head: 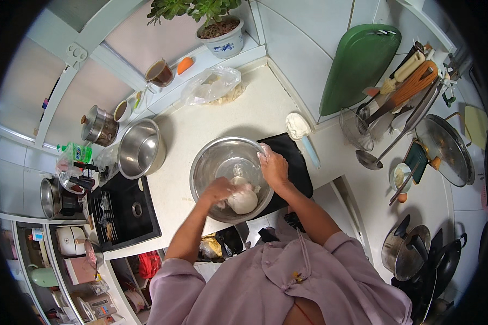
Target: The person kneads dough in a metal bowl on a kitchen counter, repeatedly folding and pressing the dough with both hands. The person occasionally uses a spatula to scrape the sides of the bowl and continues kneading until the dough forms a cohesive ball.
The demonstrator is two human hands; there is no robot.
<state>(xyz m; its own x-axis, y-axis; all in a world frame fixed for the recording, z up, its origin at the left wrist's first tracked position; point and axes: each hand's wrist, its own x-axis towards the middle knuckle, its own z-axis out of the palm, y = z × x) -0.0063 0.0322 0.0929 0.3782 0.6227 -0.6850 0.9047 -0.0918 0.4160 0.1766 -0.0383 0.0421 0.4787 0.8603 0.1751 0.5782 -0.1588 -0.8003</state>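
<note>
A stainless steel mixing bowl [211, 158] rests at the counter's near edge, partly over a black mat [297, 174]. Inside lies a pale lump of dough [243, 201], with floury residue on the metal around it. My left hand [218, 190] is in the bowl against the dough's left side; its fingers are blurred and partly hidden. With flour on its fingers, my right hand [273, 164] grips the bowl's right rim. Just beyond the mat, a scoop [299, 128] with a light blue handle holds white flour.
Left of the bowl stands another steel bowl [140, 148], beside a black sink [132, 215]. A clear plastic bag [215, 85] lies at the back near a potted plant [223, 38]. To the right, a green cutting board [360, 69] leans on the wall near hanging utensils [406, 91].
</note>
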